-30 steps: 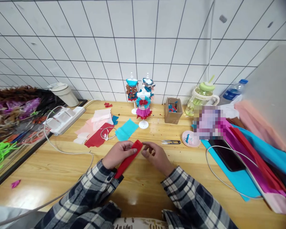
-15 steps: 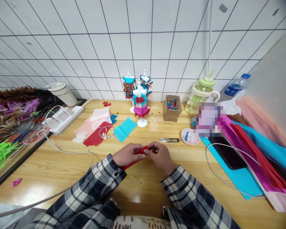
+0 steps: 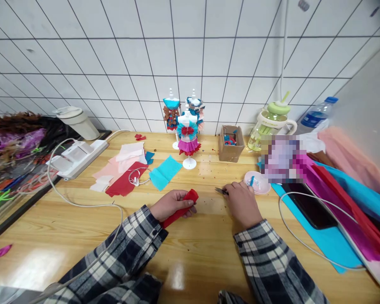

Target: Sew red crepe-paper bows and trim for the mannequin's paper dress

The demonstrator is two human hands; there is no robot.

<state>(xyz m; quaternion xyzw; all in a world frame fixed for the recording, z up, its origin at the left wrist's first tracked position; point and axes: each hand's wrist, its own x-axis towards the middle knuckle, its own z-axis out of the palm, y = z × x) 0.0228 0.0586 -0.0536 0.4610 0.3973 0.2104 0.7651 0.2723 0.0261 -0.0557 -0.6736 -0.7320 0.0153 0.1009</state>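
Observation:
My left hand (image 3: 174,206) is closed round a folded strip of red crepe paper (image 3: 190,196), with the thumb pressed on top. The strip runs slantwise through the fingers toward the sleeve. To the right, my right hand (image 3: 243,202) is closed over the thread snips (image 3: 221,191) on the table; only their dark blade end shows past the fingers. Right beside its fingertips is a pink dish (image 3: 264,185) holding small clear bits and a blue scrap. Beyond the hands stands a small white mannequin stand (image 3: 189,162) dressed in turquoise, red and magenta paper ruffles.
Two more dressed mannequins stand behind, near a cardboard box (image 3: 237,150) of scraps. Coloured paper sheets (image 3: 166,171) lie left of centre. A power strip (image 3: 82,158) with a trailing cable is at left. A green-lidded jug (image 3: 272,122), phone (image 3: 310,204) and paper rolls occupy the right.
My right hand has left the red paper and moved right onto the thread snips. My left hand keeps the red strip. The view has shifted slightly.

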